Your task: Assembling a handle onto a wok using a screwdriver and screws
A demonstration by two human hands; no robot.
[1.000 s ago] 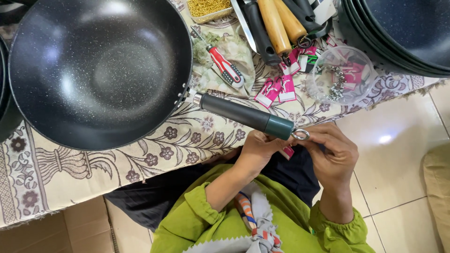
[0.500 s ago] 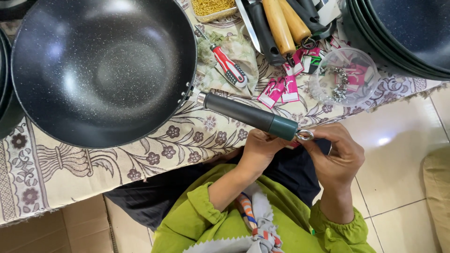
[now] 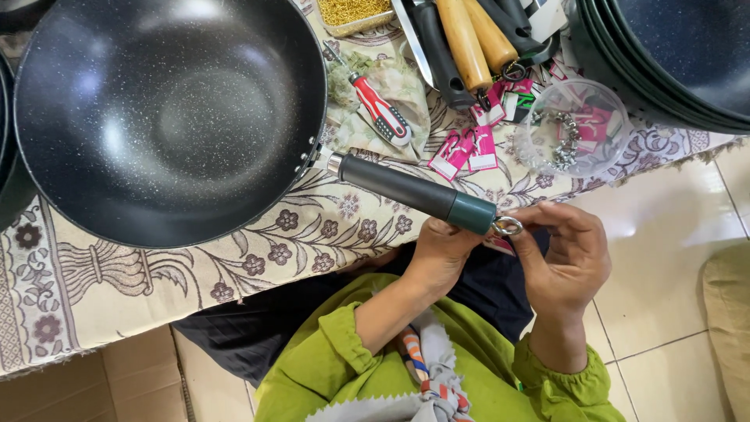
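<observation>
Two hands at wok handle (image 3: 414, 190), left hand (image 3: 439, 254) gripping its end, right hand (image 3: 564, 254) pinching metal ring (image 3: 508, 227), fingertips partly hidden

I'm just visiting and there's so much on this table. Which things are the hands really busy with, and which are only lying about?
In use:
- dark wok
- its handle, held by the left hand
- metal ring at the handle's end, at the right hand

Lying about:
- red screwdriver
- pink tags
- clear bowl of metal rings
- wooden-handled tools
- stacked pans

A wok (image 3: 168, 117) fills the upper left; its handle (image 3: 414, 191) runs right to both hands, below a screwdriver (image 3: 379, 109) and bowl (image 3: 574, 125).
</observation>
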